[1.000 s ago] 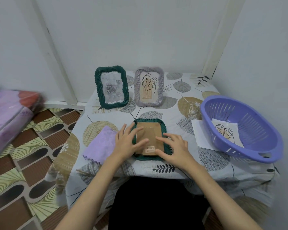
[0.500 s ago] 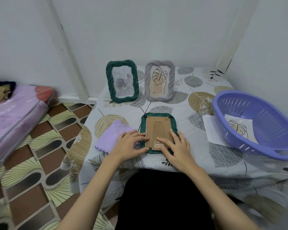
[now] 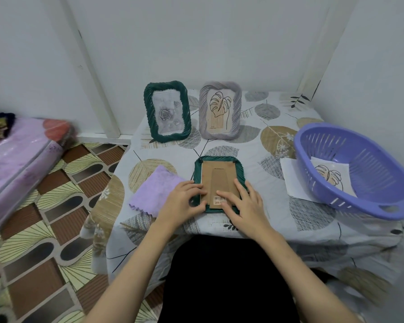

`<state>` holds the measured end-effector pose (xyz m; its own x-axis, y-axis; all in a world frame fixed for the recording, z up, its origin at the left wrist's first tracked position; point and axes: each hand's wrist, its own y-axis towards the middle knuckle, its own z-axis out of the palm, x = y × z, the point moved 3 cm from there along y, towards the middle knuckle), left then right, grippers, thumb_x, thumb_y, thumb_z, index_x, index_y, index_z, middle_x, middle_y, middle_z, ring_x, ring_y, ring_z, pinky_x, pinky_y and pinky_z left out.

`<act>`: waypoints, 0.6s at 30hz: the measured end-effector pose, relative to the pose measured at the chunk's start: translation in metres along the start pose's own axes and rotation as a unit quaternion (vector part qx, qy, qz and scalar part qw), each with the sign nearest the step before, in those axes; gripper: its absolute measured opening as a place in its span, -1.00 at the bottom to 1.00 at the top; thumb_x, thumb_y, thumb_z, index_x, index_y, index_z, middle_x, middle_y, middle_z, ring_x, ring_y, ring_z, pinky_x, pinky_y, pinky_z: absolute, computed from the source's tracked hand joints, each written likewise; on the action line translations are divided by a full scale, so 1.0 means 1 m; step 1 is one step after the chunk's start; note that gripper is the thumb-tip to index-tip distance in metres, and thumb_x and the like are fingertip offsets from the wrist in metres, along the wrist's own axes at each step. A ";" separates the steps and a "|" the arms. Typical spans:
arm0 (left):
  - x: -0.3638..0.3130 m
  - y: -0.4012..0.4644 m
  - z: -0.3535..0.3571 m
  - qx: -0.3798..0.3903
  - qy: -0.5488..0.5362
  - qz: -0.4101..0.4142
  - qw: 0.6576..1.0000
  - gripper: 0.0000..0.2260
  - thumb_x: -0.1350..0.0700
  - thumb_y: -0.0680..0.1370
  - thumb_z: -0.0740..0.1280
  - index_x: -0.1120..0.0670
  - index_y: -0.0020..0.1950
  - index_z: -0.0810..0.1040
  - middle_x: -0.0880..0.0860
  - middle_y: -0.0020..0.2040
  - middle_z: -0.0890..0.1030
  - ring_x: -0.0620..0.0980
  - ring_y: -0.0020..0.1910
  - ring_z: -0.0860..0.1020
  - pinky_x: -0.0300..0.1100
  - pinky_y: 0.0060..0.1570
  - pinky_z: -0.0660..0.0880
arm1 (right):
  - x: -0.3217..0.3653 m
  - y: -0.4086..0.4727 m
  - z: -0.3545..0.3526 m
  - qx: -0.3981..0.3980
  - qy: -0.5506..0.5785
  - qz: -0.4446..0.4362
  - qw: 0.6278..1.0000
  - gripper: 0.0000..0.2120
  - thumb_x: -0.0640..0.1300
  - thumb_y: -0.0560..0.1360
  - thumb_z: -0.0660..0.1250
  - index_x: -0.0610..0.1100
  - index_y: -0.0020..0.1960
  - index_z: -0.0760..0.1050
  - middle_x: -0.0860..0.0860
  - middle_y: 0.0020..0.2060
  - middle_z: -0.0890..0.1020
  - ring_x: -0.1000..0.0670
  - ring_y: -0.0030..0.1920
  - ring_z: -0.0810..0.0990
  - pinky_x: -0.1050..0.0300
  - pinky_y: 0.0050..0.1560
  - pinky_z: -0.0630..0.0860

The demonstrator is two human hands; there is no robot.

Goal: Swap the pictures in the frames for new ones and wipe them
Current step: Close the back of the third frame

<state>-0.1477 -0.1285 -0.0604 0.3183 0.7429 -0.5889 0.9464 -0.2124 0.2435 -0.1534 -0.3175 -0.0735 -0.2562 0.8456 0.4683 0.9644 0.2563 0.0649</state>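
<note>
A green frame (image 3: 219,164) lies face down near the table's front edge, its brown cardboard back up. My left hand (image 3: 184,201) rests on its lower left corner, fingers bent against the rim and backing. My right hand (image 3: 245,203) lies flat on the lower right part of the backing, fingers straight. A lilac cloth (image 3: 154,192) lies just left of the frame, partly under my left hand. At the back stand a green frame with a rose picture (image 3: 167,111) and a grey frame with a leaf drawing (image 3: 220,110).
A purple slotted basket (image 3: 359,173) on the right holds a leaf-drawing sheet (image 3: 329,178) and sits on a white sheet (image 3: 292,178). The table (image 3: 278,220) has a leaf-print cloth and stands in a wall corner. A pink mattress (image 3: 16,159) lies left.
My left hand slid from the middle of the backing down to the frame's lower left corner. My right hand moved onto the lower backing. The view shifted left and closer.
</note>
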 end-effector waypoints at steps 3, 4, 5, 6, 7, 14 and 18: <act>-0.001 0.004 0.002 -0.008 -0.008 0.016 1.000 -0.58 -0.15 0.37 0.19 0.10 -0.01 0.64 0.00 0.07 0.62 -0.07 0.11 0.50 -0.20 0.18 0.40 | 0.000 0.000 0.001 0.001 -0.004 0.001 1.000 -0.43 0.36 0.38 -0.18 0.34 0.30 0.31 0.00 0.52 0.07 -0.06 0.51 -0.11 -0.05 0.43 -0.11; 0.000 0.006 0.000 -0.004 -0.028 0.006 1.000 -0.57 -0.16 0.38 0.17 0.09 0.00 0.64 -0.01 0.08 0.61 -0.09 0.11 0.49 -0.19 0.18 0.40 | -0.001 0.000 0.000 0.003 -0.005 0.002 1.000 -0.43 0.37 0.38 -0.18 0.35 0.30 0.30 0.01 0.52 0.07 -0.06 0.51 -0.11 -0.04 0.43 -0.11; 0.003 0.008 -0.004 -0.003 -0.053 -0.007 0.999 -0.57 -0.17 0.40 0.16 0.07 0.03 0.63 -0.02 0.10 0.60 -0.10 0.13 0.49 -0.14 0.21 0.40 | -0.001 0.001 0.000 0.006 -0.004 0.002 1.000 -0.43 0.37 0.37 -0.18 0.35 0.30 0.30 0.01 0.52 0.07 -0.05 0.51 -0.11 -0.04 0.43 -0.11; 0.006 0.010 -0.007 -0.005 -0.070 -0.021 0.997 -0.57 -0.17 0.42 0.15 0.05 0.06 0.63 -0.02 0.13 0.59 -0.08 0.16 0.49 -0.08 0.24 0.39 | -0.001 0.001 -0.001 0.009 -0.003 0.002 1.000 -0.43 0.37 0.37 -0.18 0.36 0.30 0.29 0.01 0.52 0.07 -0.05 0.51 -0.11 -0.05 0.44 -0.11; 0.009 0.012 -0.010 -0.006 -0.069 -0.030 0.997 -0.56 -0.18 0.43 0.13 0.02 0.09 0.61 -0.05 0.16 0.58 -0.07 0.20 0.47 -0.01 0.28 0.36 | -0.001 0.001 -0.002 0.011 -0.002 0.002 1.000 -0.43 0.38 0.37 -0.18 0.36 0.30 0.29 0.01 0.52 0.07 -0.05 0.51 -0.11 -0.05 0.44 -0.10; 0.011 0.010 -0.007 0.059 0.027 -0.059 0.996 -0.34 -0.40 0.22 0.11 -0.18 0.23 0.50 -0.27 0.32 0.41 -0.13 0.42 0.19 -0.06 0.31 0.08 | -0.002 0.001 -0.001 0.002 0.003 -0.001 1.000 -0.44 0.37 0.37 -0.16 0.36 0.30 0.30 0.01 0.52 0.08 -0.05 0.51 -0.09 -0.04 0.43 -0.08; 0.010 0.010 -0.005 0.053 0.063 -0.048 0.995 -0.32 -0.41 0.20 0.09 -0.18 0.25 0.49 -0.27 0.31 0.43 -0.14 0.41 0.22 -0.13 0.24 0.09 | -0.002 0.001 -0.002 0.001 0.005 -0.001 1.000 -0.44 0.37 0.37 -0.16 0.36 0.30 0.30 0.02 0.52 0.07 -0.05 0.51 -0.10 -0.03 0.43 -0.08</act>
<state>-0.1357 -0.1198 -0.0596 0.2226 0.8354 -0.5025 0.9748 -0.1973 0.1037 -0.1522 -0.3196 -0.0725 -0.2572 0.8400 0.4777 0.9638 0.2591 0.0634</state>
